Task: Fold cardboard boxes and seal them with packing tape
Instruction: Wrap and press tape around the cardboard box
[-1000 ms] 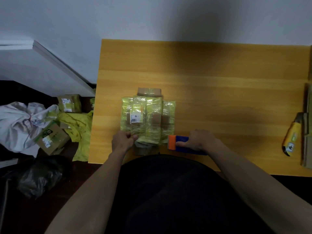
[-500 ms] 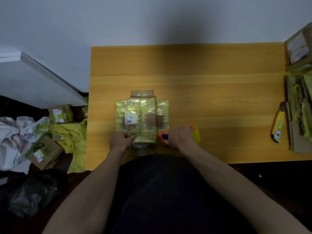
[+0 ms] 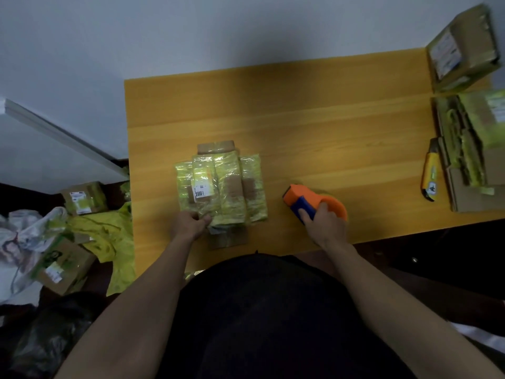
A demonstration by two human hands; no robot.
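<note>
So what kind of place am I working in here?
Probably a makeshift home packing spot: a plain wooden table against a bare wall, flattened taped boxes stacked on its right, and parcels and bags heaped on the floor.

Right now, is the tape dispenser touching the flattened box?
Apart. The head view shows bare table between the tape dispenser, held in the right hand, and the flattened box.

Dim room, pale grey-blue wall [image 3: 246, 26] behind a yellow wooden table [image 3: 314, 127] pushed against it. At left, a white slanted board [image 3: 62, 135] low against the wall, above dark floor [image 3: 442, 258]. On that floor left of the table: yellow cloth [image 3: 109, 242], white bag [image 3: 24, 236], black bag [image 3: 41, 340], all in shadow.
</note>
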